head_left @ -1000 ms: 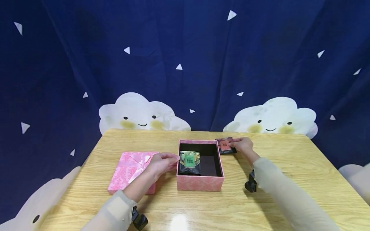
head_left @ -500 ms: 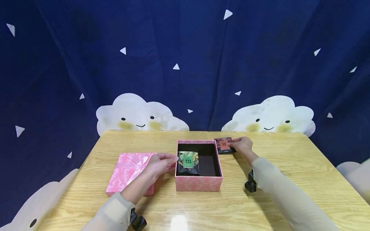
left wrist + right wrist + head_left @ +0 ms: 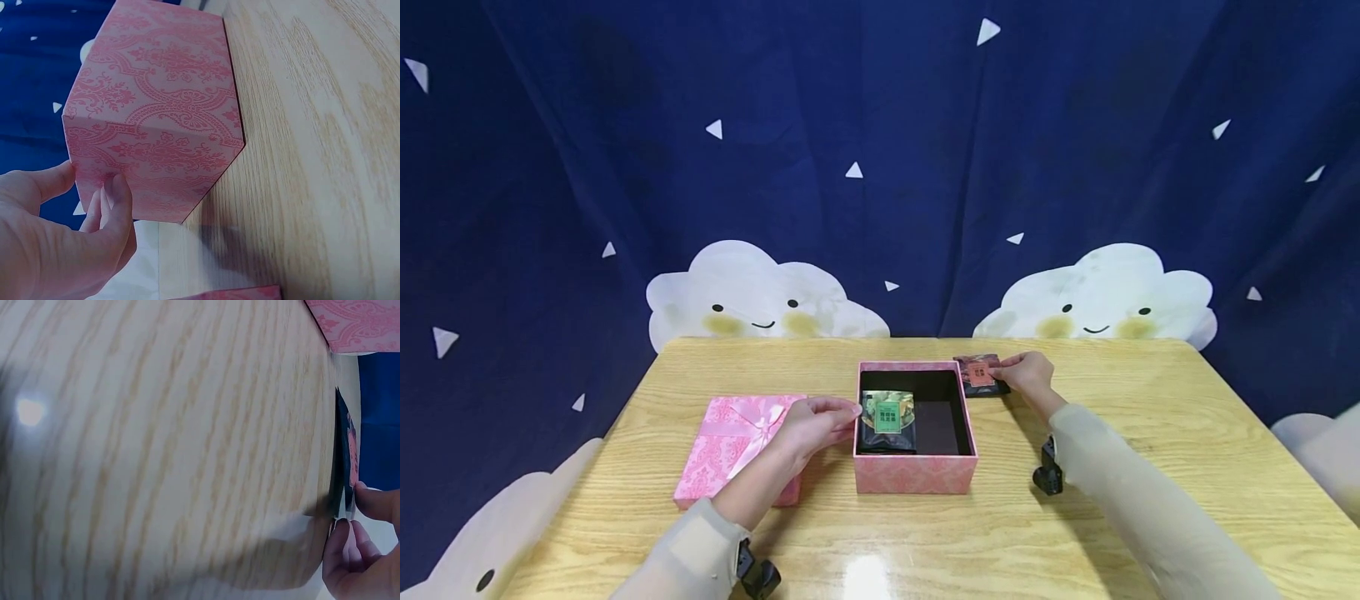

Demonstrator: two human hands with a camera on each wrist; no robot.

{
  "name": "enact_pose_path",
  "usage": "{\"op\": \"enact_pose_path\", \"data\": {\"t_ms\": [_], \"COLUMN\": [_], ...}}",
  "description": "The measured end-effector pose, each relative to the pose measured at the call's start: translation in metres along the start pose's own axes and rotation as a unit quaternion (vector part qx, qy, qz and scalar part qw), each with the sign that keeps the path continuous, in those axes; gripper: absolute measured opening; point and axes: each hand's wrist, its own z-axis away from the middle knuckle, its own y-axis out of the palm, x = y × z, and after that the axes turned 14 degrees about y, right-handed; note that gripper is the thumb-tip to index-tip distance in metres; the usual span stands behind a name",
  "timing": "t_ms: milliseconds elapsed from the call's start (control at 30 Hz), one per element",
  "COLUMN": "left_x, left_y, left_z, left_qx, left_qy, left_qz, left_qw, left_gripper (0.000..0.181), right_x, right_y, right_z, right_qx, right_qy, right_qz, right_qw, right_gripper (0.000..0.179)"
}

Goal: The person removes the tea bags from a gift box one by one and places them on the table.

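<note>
A pink patterned gift box (image 3: 916,476), lidless and dark inside, stands mid-table. Thumb and fingers of my left hand (image 3: 818,425) hold its left wall at the rim; in the left wrist view the fingertips (image 3: 117,187) press the outer side. Inside, on the left, lies a black packet with a green label (image 3: 887,417). Beyond the box's right side, a dark flat packet with a red label (image 3: 977,375) is pinched by my right hand (image 3: 1028,377). From the right wrist, my thumb (image 3: 369,499) sits on the packet's upper face and the fingers beneath its edge, low over the table.
The matching pink lid with a ribbon bow (image 3: 730,442) lies left of the box, partly behind my left forearm. The wooden table (image 3: 1090,533) ends at a dark blue curtain (image 3: 820,192) with white clouds.
Both hands keep their places, left at the box and right on the red-labelled packet. The head view has shifted slightly, so everything sits a little further left in it.
</note>
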Motion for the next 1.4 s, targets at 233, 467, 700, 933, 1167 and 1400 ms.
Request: {"op": "enact_pose_path", "data": {"t_ms": [233, 467, 700, 933, 1167, 1400], "left_x": [-0.003, -0.001, -0.001, 0.002, 0.002, 0.001], "left_y": [0.0, 0.002, 0.002, 0.003, -0.001, -0.001], "left_z": [0.002, 0.0, 0.001, 0.001, 0.0, 0.001], "left_qx": [0.003, -0.001, -0.002, -0.001, -0.003, 0.0], "left_qy": [0.004, -0.002, -0.001, -0.001, 0.004, 0.003], "left_qz": [0.0, -0.006, -0.006, -0.004, 0.016, 0.018], "left_qw": [1.0, 1.0, 1.0, 1.0, 0.9999, 0.9998], "left_gripper": [0.021, 0.019, 0.019, 0.021, 0.023, 0.022], "right_x": [-0.001, -0.001, -0.003, 0.0, 0.005, 0.009], "right_y": [-0.003, -0.009, -0.015, -0.025, -0.039, -0.048], "right_z": [0.003, 0.003, 0.004, 0.013, 0.023, 0.031], "right_qx": [0.0, 0.0, 0.019, 0.1, 0.134, 0.16], "right_qy": [-0.004, -0.006, -0.005, 0.0, -0.025, -0.024], "right_qz": [-0.008, -0.009, -0.013, -0.096, -0.094, -0.107], "right_qw": [1.0, 0.9999, 0.9997, 0.9903, 0.9861, 0.9811], "right_gripper": [0.031, 0.03, 0.029, 0.033, 0.037, 0.038]}}
